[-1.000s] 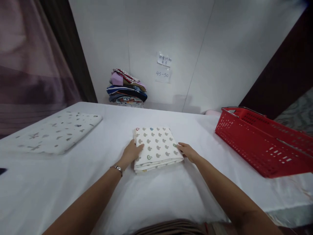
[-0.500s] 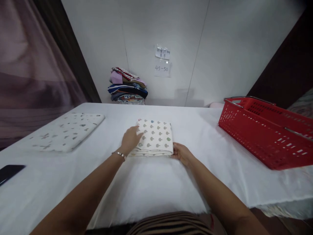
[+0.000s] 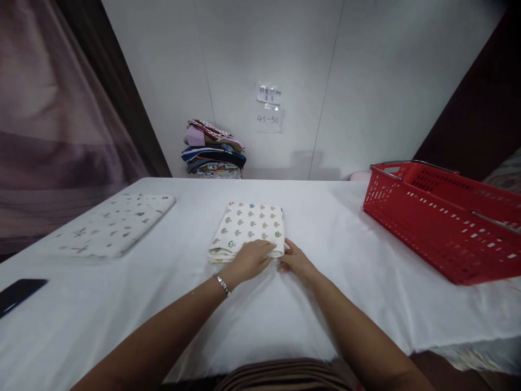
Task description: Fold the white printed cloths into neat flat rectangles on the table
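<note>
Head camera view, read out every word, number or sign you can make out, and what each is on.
"45-50": handwritten on the lower paper sign on the wall.
Upper paper sign: handwritten characters, too blurred to read surely.
Folded mushroom-print cloth: no lettering visible.

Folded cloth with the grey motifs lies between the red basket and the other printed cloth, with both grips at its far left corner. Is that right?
Not the corner: the head view shows the left grip and right grip at the near right corner of the folded cloth. It does lie between the red basket and the other printed cloth.
</note>
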`<action>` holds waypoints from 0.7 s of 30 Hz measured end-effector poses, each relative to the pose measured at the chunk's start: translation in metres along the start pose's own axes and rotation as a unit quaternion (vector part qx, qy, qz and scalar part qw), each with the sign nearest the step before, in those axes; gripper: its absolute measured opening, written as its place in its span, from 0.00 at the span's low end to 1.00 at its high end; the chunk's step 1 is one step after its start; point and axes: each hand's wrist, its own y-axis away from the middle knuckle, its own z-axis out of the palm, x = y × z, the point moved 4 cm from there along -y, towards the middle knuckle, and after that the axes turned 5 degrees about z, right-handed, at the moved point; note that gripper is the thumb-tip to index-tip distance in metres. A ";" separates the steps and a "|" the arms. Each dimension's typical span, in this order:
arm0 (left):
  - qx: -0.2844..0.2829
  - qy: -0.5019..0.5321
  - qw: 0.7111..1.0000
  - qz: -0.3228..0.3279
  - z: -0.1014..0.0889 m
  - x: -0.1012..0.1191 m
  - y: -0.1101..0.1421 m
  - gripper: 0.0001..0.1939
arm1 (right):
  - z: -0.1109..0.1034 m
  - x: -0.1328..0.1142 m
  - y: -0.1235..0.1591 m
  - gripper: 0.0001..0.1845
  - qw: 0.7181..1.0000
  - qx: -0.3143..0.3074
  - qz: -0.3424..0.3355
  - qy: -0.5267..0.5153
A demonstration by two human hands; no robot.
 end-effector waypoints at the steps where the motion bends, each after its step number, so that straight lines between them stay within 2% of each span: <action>1: -0.005 0.000 1.000 -0.002 -0.002 -0.001 0.000 0.15 | 0.003 -0.001 -0.001 0.37 1.000 0.006 -0.011 0.013; 3: -0.015 0.000 1.000 -0.011 -0.007 -0.002 -0.001 0.15 | 0.005 -0.003 -0.002 0.38 0.999 0.036 -0.019 0.027; 6: -0.027 -0.037 0.999 -0.029 -0.015 0.000 -0.001 0.14 | 0.004 -0.002 -0.002 0.46 0.996 0.087 0.004 0.008; 11: -0.080 -0.128 0.989 0.003 -0.007 0.017 0.001 0.11 | 0.002 -0.001 -0.001 0.53 0.995 0.096 0.019 -0.019; 17: -0.042 -0.131 0.990 -0.004 0.004 0.024 0.005 0.15 | 0.005 -0.002 0.003 0.49 0.997 0.064 0.022 -0.048; 21: -0.002 -0.093 0.995 -0.031 0.002 0.028 0.009 0.20 | 0.009 -0.007 0.008 0.54 0.995 0.095 0.013 0.021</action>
